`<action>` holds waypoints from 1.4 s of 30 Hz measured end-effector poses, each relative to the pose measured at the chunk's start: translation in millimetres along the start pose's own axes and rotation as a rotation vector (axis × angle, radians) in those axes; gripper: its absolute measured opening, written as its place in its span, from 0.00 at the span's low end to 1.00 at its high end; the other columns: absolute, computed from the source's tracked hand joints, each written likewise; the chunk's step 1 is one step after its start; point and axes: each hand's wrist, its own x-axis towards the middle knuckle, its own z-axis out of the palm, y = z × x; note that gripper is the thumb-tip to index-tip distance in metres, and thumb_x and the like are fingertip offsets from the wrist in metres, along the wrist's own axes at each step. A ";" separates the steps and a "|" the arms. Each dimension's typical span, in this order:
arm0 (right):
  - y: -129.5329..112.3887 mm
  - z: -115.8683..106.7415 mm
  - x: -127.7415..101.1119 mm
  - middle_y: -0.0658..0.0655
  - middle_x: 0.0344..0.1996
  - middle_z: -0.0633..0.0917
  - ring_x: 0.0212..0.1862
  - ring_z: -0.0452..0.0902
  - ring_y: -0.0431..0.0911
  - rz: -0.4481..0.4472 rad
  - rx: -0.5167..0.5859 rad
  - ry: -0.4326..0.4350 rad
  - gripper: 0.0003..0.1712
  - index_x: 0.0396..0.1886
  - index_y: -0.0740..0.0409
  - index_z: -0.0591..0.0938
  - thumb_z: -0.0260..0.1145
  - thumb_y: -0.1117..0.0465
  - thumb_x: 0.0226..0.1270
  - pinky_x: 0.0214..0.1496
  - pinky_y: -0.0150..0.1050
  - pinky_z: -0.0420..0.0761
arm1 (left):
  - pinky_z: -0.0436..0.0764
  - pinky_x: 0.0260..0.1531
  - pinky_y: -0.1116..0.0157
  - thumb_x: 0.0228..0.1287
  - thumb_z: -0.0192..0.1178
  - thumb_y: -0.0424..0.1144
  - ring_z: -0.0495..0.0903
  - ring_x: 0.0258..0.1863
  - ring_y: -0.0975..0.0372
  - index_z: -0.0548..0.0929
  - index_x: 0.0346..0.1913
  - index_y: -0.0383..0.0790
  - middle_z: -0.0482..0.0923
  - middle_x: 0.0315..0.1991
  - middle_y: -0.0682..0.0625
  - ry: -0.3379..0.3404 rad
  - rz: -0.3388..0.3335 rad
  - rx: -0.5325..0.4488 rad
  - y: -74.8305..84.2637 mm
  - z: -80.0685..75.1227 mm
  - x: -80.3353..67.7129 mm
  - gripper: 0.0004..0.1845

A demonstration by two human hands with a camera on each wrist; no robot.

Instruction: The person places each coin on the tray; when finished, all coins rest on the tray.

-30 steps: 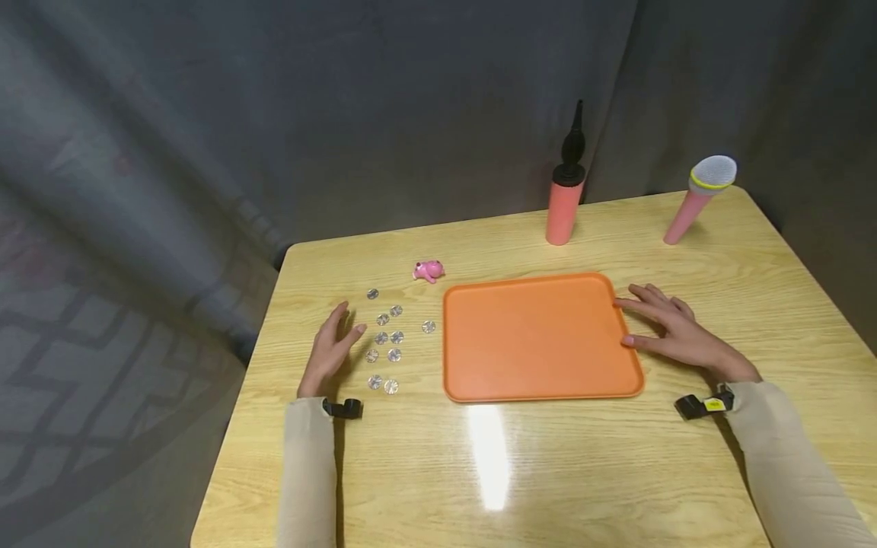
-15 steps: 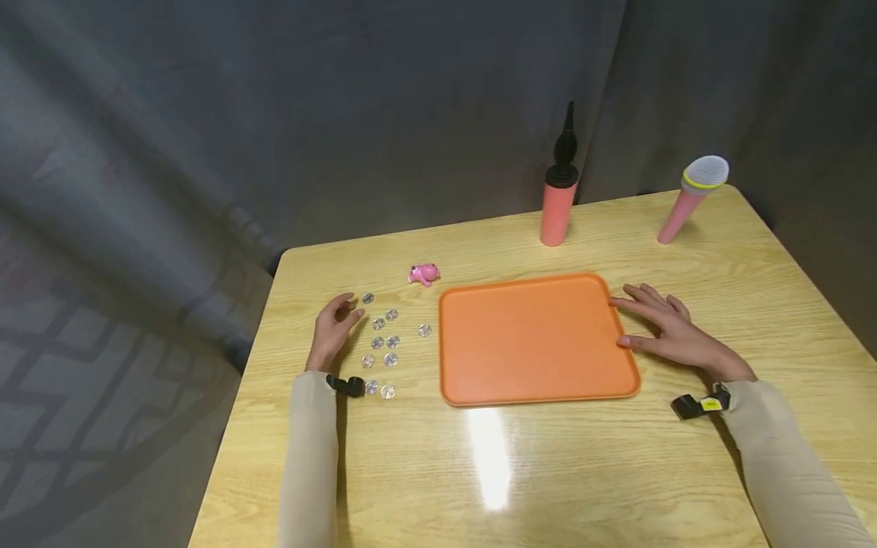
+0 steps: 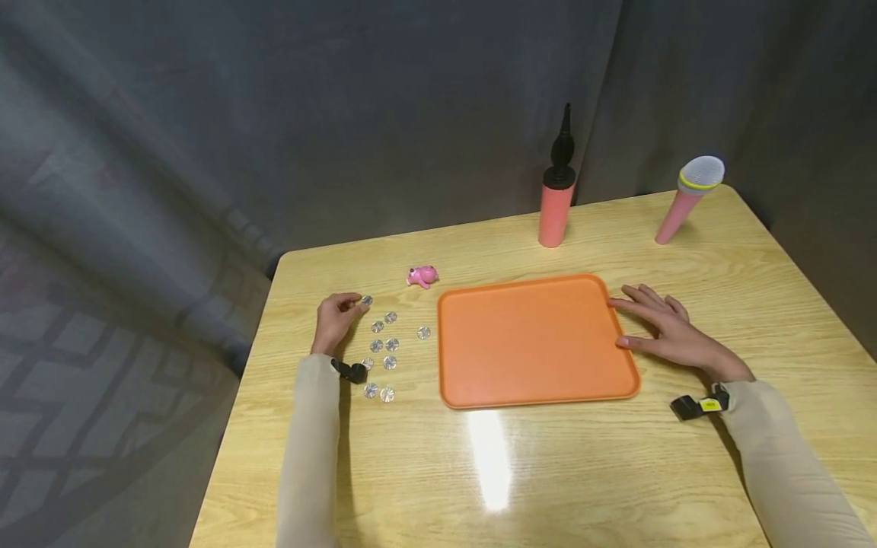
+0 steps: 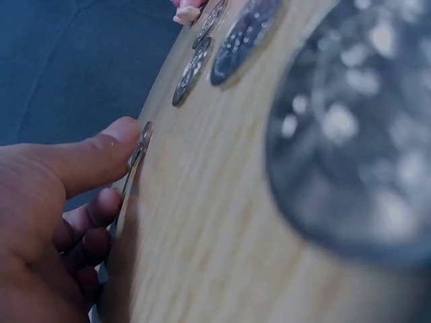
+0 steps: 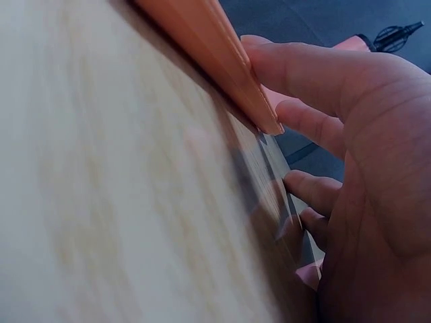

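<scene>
Several small silvery, coin-like discs (image 3: 391,345) lie flat on the left part of the table, one of them nearer the tray. At the far end of this group, my left hand (image 3: 333,321) has its thumb and index finger at either side of a silvery disc (image 3: 367,300). In the left wrist view the thumb tip overlaps that disc (image 4: 142,145), and the other fingers are curled below. An orange rectangular tray (image 3: 537,341) lies in the middle. My right hand (image 3: 668,335) rests at its right rim, thumb and index fingertip touching the edge, fingers extended.
A small pink animal figurine (image 3: 422,276) lies behind the tray's left corner. At the back stand a red balloon pump (image 3: 556,205) with a black nozzle and a pink toy microphone (image 3: 685,199). A dark curtain (image 3: 411,114) hangs behind the wooden table (image 3: 548,472).
My left hand has moved forward, away from me, and its thumb and index finger have closed in on the farthest disc. The right hand has stayed at the tray's edge.
</scene>
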 end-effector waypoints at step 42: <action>0.6 1.3 0.3 0.72 0.78 0.52 0.80 0.33 0.70 -0.007 -0.008 0.011 0.40 0.75 0.53 0.66 0.70 0.57 0.65 0.73 0.71 0.23 | 0.75 0.35 0.74 0.67 0.65 0.33 0.78 0.34 0.68 0.83 0.43 0.27 0.87 0.41 0.42 -0.073 -0.095 -0.047 10.1 -4.0 15.0 0.10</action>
